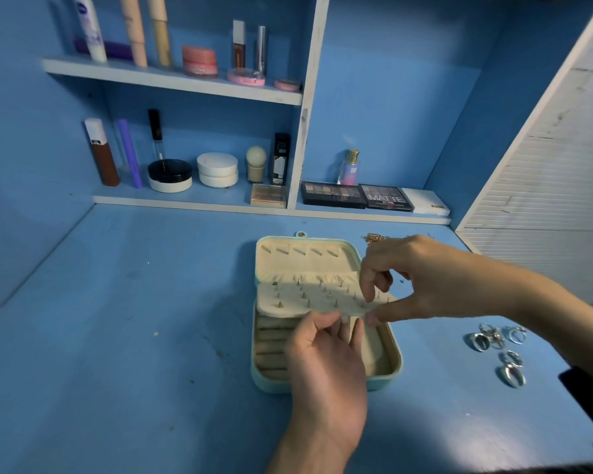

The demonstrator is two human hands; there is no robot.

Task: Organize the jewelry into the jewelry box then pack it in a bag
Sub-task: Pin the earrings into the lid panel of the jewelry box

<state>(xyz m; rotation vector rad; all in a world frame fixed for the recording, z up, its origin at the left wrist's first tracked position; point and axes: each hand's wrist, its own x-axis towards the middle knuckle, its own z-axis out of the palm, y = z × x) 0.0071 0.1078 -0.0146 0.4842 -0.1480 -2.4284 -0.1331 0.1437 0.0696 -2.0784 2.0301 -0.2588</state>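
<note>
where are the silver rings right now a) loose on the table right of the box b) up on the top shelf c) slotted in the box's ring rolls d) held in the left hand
a: the silver rings lie loose on the blue table, to the right of the open jewelry box and apart from it.

left of jewelry box [269, 386]: open desk [117, 319] | right: rings [480, 341] in way | behind — chain [374, 238], shelf edge [199, 201]
</note>
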